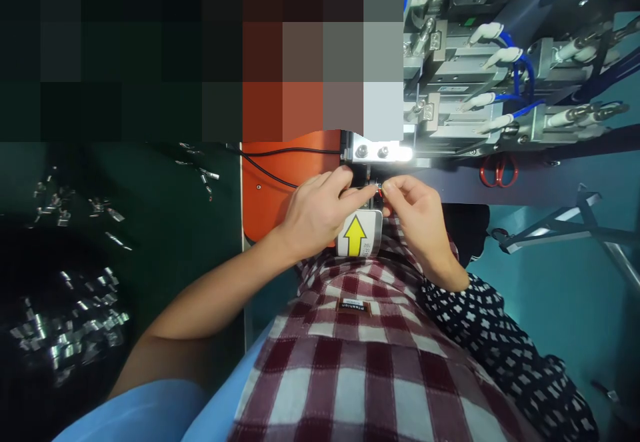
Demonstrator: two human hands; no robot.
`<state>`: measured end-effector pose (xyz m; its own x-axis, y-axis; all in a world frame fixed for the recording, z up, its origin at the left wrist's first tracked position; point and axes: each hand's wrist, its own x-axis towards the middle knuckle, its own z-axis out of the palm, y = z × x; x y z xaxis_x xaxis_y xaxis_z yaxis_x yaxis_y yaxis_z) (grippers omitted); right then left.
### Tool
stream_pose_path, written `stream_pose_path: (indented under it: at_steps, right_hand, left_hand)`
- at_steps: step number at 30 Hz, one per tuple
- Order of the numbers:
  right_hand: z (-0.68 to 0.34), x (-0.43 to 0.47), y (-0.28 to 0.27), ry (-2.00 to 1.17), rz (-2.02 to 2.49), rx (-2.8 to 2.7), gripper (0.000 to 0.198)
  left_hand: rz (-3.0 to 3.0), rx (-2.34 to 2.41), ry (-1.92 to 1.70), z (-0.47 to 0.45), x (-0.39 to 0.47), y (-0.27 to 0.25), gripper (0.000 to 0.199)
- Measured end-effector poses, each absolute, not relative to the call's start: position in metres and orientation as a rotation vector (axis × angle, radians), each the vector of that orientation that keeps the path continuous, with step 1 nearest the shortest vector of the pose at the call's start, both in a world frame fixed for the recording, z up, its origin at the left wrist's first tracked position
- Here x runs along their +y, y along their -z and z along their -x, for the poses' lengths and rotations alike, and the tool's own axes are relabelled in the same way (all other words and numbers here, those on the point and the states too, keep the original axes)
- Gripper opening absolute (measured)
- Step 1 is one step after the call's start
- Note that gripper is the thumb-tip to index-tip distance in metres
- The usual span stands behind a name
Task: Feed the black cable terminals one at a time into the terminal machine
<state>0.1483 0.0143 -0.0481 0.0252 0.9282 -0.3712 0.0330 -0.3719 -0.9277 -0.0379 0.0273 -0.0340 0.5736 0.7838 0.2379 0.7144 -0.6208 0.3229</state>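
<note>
My right hand pinches a small shiny metal part with a bit of red on it, between thumb and fingertips. From the other side my left hand reaches in, one finger stretched to the same spot and its other fingers curled. Whether the left fingertips grip the part or only touch it is hidden. Both hands are at the front of a metal machine block with two round screws, just above a white label with a yellow arrow.
Loose small metal pieces lie on the dark green surface at left, with a larger heap nearer. Black cables cross an orange panel. Red-handled scissors lie at right, below cylinders with blue tubes.
</note>
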Motion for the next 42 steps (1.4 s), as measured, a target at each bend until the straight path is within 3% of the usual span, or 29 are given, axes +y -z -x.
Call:
stream_pose_path:
  at_steps: [18,42]
  right_hand:
    - [-0.148,0.015,0.051,-1.420,1.536,-1.028,0.025]
    - [-0.151,0.013,0.054,-1.390,1.469,-1.031,0.011]
  left_hand:
    - [-2.667,1.277,-0.485,0.038,0.028,0.032,0.039]
    - [-2.667,1.227,-0.550,0.040,0.028,0.036,0.032]
